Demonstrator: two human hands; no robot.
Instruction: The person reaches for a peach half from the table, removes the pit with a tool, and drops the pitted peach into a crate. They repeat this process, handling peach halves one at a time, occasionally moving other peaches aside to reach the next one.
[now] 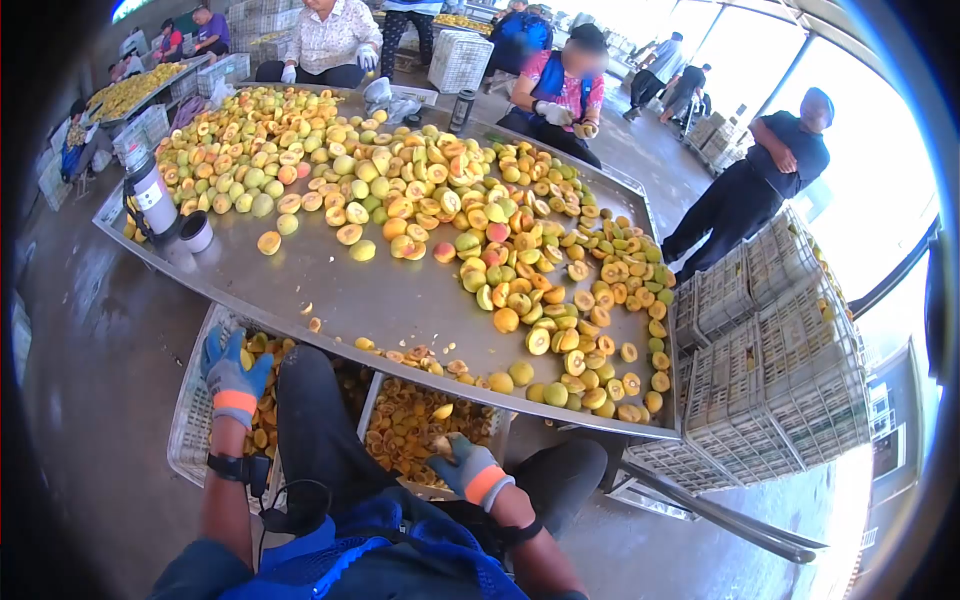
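My left hand, in a grey-blue glove with an orange cuff, is over the white crate beside my left leg. Its fingers are spread, and halved yellow peaches lie below and beside it. My right hand, gloved the same way, is at the near edge of a bin of brownish fruit scraps between my knees. Its fingers are curled around a small brownish thing I cannot make out. A yellow fruit piece shows just above the scraps, near that hand.
A metal table before me bears many whole and halved peaches. A flask and dark cup stand at its left. Stacked crates rise to the right. Across the table sit people; another person stands at right.
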